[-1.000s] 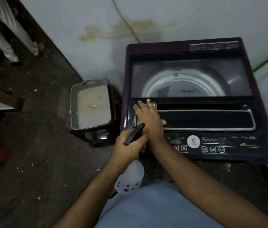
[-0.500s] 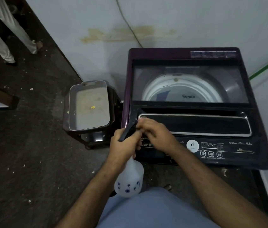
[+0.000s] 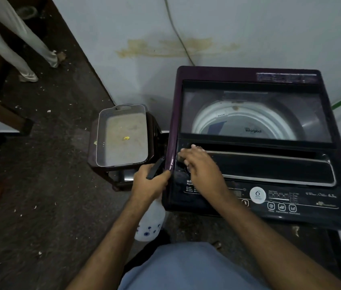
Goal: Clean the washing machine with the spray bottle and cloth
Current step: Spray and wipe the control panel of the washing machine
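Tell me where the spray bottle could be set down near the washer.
The grey tray on the stool left of the washing machine holds only a yellow scrap. The lid glass and the dark panel right of the right hand are bare. It is crowded at the front-left corner, where the left hand holds the spray bottle.

You are working in dim, cool, even light with no hard shadows. The floor [image 3: 39, 185] at left sinks into murk. Faint sheen streaks the washing machine [image 3: 270, 206] lid and its glossy left edge. Your right hand [image 3: 201, 164] is slightly motion-blurred. Wide-angle distortion bends the wall [image 3: 249, 28] and the frame's edges.
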Motion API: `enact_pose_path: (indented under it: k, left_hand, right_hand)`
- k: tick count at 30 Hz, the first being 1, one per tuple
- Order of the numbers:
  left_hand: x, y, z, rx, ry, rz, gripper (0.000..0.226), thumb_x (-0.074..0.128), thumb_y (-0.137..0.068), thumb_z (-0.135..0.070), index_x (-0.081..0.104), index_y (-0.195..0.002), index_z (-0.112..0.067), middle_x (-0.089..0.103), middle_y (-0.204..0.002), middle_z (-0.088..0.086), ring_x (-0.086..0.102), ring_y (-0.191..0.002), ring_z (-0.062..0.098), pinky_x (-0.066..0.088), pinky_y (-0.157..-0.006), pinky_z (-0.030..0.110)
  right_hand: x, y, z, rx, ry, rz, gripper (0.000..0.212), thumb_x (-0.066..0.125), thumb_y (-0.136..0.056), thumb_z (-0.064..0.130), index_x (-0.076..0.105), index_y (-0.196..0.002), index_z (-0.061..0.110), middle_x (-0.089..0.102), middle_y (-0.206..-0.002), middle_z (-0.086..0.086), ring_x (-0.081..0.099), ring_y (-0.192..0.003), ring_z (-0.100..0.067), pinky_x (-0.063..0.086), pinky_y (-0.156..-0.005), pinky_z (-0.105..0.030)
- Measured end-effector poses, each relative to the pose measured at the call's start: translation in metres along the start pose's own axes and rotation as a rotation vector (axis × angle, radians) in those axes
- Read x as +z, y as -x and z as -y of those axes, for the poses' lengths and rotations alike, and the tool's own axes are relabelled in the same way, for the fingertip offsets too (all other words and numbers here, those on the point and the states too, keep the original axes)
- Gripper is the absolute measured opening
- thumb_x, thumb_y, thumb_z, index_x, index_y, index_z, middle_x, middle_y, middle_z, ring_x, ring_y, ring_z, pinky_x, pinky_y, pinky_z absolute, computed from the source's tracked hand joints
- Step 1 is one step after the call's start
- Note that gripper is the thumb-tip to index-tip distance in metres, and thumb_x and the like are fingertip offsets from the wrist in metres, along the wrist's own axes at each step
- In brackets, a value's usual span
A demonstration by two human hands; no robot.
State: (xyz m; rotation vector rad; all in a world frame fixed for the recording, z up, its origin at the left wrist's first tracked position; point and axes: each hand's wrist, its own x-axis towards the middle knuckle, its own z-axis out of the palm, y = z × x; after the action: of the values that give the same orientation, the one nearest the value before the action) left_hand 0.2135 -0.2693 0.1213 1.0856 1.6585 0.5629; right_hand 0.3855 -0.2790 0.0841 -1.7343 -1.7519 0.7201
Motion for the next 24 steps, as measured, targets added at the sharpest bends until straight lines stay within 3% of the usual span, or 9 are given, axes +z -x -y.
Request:
enact_pose_path:
  k: [3,5,7,11,14,16,19,21,24]
  left_hand:
    - [-0.007,-0.006,0.003,0.02,0.011,0.028,0.012,0.076,-0.092,-0.022,0.074,-0.091,-0.01,0.077,-0.084,0.018,0.075,-0.078,0.038,0.049,-0.059,0.033]
    - [-0.012,-0.01,0.004,0.022,0.004,0.038,0.015,0.074,-0.093,-0.02,0.072,-0.091,-0.005,0.073,-0.078,0.013,0.069,-0.071,0.03,0.047,-0.058,0.031]
    - [-0.017,-0.014,0.004,0.033,-0.026,0.054,0.02,0.072,-0.094,-0.016,0.07,-0.088,0.002,0.068,-0.073,0.011,0.063,-0.067,0.024,0.045,-0.056,0.031]
    - [-0.028,-0.035,0.002,0.046,-0.041,0.111,0.021,0.071,-0.096,-0.018,0.071,-0.084,-0.001,0.068,-0.069,0.009,0.064,-0.063,0.021,0.046,-0.053,0.03]
    - [-0.035,-0.052,-0.004,0.075,-0.053,0.163,0.021,0.072,-0.095,-0.022,0.072,-0.082,-0.005,0.069,-0.068,0.007,0.064,-0.062,0.018,0.046,-0.055,0.029]
    - [-0.037,-0.058,-0.011,0.108,-0.087,0.207,0.025,0.07,-0.095,-0.017,0.068,-0.076,-0.002,0.066,-0.064,0.007,0.061,-0.058,0.017,0.044,-0.053,0.028]
    - [-0.044,-0.066,-0.018,0.126,-0.107,0.251,0.025,0.068,-0.095,-0.015,0.066,-0.075,0.0,0.069,-0.068,0.018,0.062,-0.058,0.018,0.044,-0.053,0.028]
    - [-0.048,-0.074,-0.02,0.134,-0.102,0.279,0.026,0.068,-0.094,-0.017,0.066,-0.079,0.003,0.07,-0.077,0.024,0.063,-0.063,0.023,0.045,-0.056,0.032]
    - [-0.051,-0.085,-0.022,0.141,-0.093,0.296,0.031,0.068,-0.088,-0.027,0.064,-0.076,0.001,0.068,-0.076,0.025,0.062,-0.063,0.024,0.045,-0.059,0.036]
  right_hand:
    - [0.017,-0.025,-0.001,-0.006,0.209,0.004,0.047,0.053,-0.095,-0.001,0.063,-0.137,0.016,0.055,-0.149,-0.004,0.036,-0.148,-0.026,0.012,-0.125,-0.033]
    - [0.02,-0.056,-0.001,0.067,0.206,-0.1,0.045,0.054,-0.096,-0.004,0.064,-0.135,0.018,0.057,-0.147,-0.005,0.039,-0.146,-0.028,0.016,-0.126,-0.037]
    - [0.024,-0.074,0.011,0.104,0.254,-0.098,0.043,0.053,-0.1,0.004,0.059,-0.14,0.016,0.052,-0.152,-0.006,0.036,-0.148,-0.028,0.016,-0.127,-0.04]
    - [0.038,-0.029,0.021,-0.144,0.441,0.101,0.065,0.06,-0.086,-0.005,0.052,-0.148,0.015,0.044,-0.158,-0.008,0.033,-0.15,-0.031,0.013,-0.127,-0.043]
    - [0.037,0.001,0.002,-0.211,0.413,0.073,0.063,0.066,-0.082,-0.005,0.06,-0.141,0.016,0.053,-0.151,-0.004,0.044,-0.143,-0.027,0.022,-0.126,-0.039]
    - [0.042,-0.012,0.003,-0.109,0.423,-0.023,0.061,0.068,-0.083,-0.004,0.061,-0.139,0.017,0.055,-0.149,-0.004,0.046,-0.141,-0.027,0.025,-0.124,-0.039]
    - [0.057,-0.066,0.024,0.116,0.41,-0.159,0.058,0.057,-0.091,-0.005,0.055,-0.145,0.017,0.049,-0.155,-0.004,0.036,-0.149,-0.029,0.026,-0.125,-0.048]
    - [0.059,-0.106,0.029,0.225,0.374,-0.166,0.056,0.051,-0.095,-0.004,0.053,-0.147,0.017,0.045,-0.157,-0.005,0.029,-0.152,-0.03,0.025,-0.124,-0.052]
    - [0.063,-0.115,0.027,0.206,0.464,-0.111,0.052,0.054,-0.096,0.006,0.052,-0.147,0.018,0.042,-0.158,-0.004,0.027,-0.152,-0.033,0.032,-0.119,-0.057]
